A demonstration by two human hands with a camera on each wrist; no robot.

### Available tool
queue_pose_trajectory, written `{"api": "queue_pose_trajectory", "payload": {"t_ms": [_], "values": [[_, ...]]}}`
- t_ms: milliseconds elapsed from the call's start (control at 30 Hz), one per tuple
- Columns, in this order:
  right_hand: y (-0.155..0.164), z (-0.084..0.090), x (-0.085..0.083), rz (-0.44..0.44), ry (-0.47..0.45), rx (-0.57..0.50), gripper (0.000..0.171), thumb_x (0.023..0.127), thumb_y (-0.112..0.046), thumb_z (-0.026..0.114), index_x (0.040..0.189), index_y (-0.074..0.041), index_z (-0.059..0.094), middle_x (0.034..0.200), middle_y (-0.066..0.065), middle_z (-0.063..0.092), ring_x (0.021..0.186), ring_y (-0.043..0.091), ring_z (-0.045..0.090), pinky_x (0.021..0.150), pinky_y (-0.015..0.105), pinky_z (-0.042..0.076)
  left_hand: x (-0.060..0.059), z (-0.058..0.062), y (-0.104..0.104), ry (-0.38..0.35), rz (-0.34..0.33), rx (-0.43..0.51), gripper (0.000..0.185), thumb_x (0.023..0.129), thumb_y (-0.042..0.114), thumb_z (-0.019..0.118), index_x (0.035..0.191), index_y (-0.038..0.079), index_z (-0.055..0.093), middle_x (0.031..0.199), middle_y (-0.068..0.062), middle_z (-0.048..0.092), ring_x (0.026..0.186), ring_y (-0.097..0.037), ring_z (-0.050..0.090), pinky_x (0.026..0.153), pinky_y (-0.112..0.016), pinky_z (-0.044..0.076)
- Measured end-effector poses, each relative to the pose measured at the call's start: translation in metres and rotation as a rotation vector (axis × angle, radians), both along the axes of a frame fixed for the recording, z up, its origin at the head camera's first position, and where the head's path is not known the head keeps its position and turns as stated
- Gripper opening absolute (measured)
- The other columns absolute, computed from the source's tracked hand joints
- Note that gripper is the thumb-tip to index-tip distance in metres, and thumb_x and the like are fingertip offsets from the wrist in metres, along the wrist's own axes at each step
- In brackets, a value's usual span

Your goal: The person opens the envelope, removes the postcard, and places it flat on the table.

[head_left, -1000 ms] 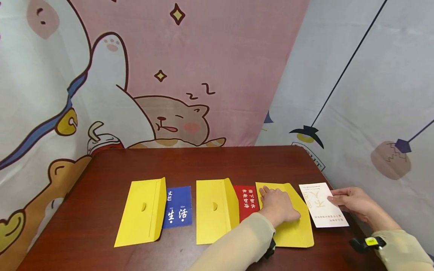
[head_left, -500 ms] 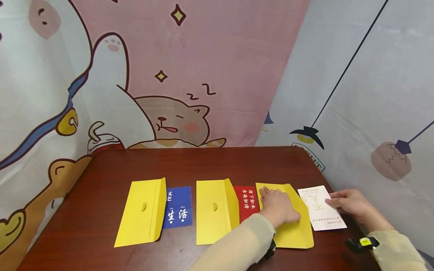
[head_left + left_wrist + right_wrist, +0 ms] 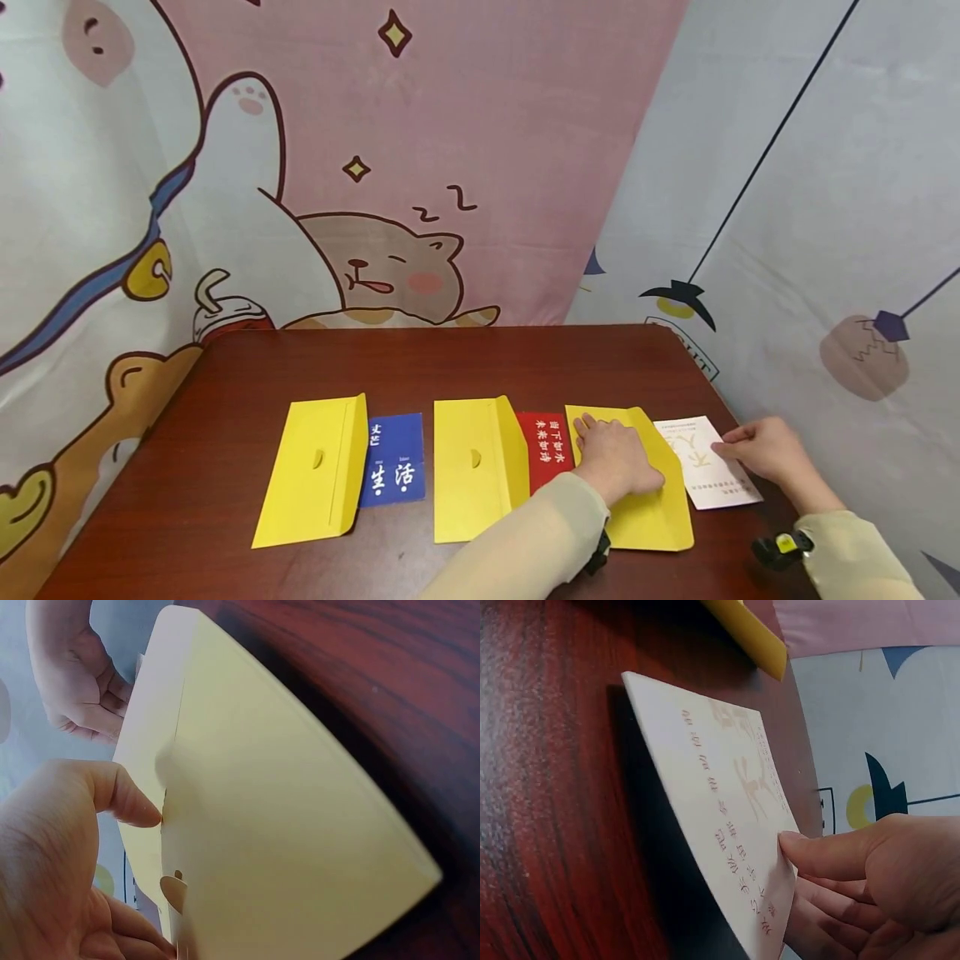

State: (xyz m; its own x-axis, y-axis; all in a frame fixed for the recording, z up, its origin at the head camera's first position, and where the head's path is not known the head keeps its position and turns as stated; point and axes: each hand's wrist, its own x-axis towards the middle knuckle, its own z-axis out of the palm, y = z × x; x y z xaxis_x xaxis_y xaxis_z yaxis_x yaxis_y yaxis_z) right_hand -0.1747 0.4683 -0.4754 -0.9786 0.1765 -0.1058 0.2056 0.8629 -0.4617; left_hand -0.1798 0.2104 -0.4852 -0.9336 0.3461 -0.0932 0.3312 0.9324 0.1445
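Three yellow envelopes (image 3: 315, 471), one blue card (image 3: 395, 458), one red card (image 3: 546, 446), one white card (image 3: 705, 462), two hands (image 3: 615, 458)

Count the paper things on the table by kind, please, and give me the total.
Yellow envelopes: 3 (left, middle, right under the left hand)
Cards: 3 (blue, red, white pinched by the right hand)
Total: 6

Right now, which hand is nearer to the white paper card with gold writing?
Right. The right hand pinches the white paper card; the left hand presses the yellow envelope beside it.
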Motion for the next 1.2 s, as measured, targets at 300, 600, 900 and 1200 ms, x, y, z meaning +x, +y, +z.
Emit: {"api": "queue_pose_trajectory", "payload": {"t_ms": [300, 600, 900, 1200], "values": [[-0.008, -0.003, 0.002, -0.059, 0.046, 0.048, 0.038, 0.081, -0.022, 0.091, 0.09, 0.011, 0.076, 0.078, 0.016, 0.071, 0.074, 0.031, 0.063, 0.061, 0.043, 0.054, 0.001, 0.001, 0.001, -0.017, 0.01, 0.021, 0.065, 0.08, 0.074, 0.068, 0.122, 0.025, 0.077, 0.133, 0.0, 0.068, 0.14, -0.038, 0.051, 0.117, -0.056, 0.037], [-0.011, -0.004, 0.001, -0.084, 0.076, 0.074, 0.04, 0.081, -0.021, 0.09, 0.092, 0.014, 0.073, 0.08, 0.021, 0.07, 0.074, 0.034, 0.062, 0.062, 0.048, 0.056, -0.003, 0.001, 0.0, -0.04, -0.002, 0.018, 0.067, 0.081, 0.079, 0.064, 0.118, 0.026, 0.078, 0.127, 0.003, 0.07, 0.137, -0.035, 0.054, 0.116, -0.057, 0.038], [-0.016, -0.001, 0.001, -0.087, 0.019, 0.011, 0.042, 0.092, -0.023, 0.082, 0.097, 0.017, 0.07, 0.071, 0.01, 0.068, 0.061, 0.021, 0.067, 0.054, 0.037, 0.055, -0.007, 0.011, -0.009, -0.101, 0.017, 0.096, 0.06, 0.082, 0.077, 0.067, 0.104, 0.022, 0.078, 0.099, 0.004, 0.069, 0.116, -0.027, 0.062, 0.113, -0.054, 0.041], [-0.016, -0.003, -0.003, -0.076, 0.133, 0.066, 0.079, 0.097, -0.059, 0.069, 0.11, 0.019, 0.071, 0.085, 0.023, 0.075, 0.084, 0.043, 0.07, 0.067, 0.049, 0.059, -0.01, 0.019, -0.019, -0.149, 0.025, 0.169, 0.052, 0.082, 0.071, 0.071, 0.085, 0.02, 0.077, 0.083, 0.006, 0.065, 0.1, -0.017, 0.062, 0.105, -0.042, 0.049]]}}
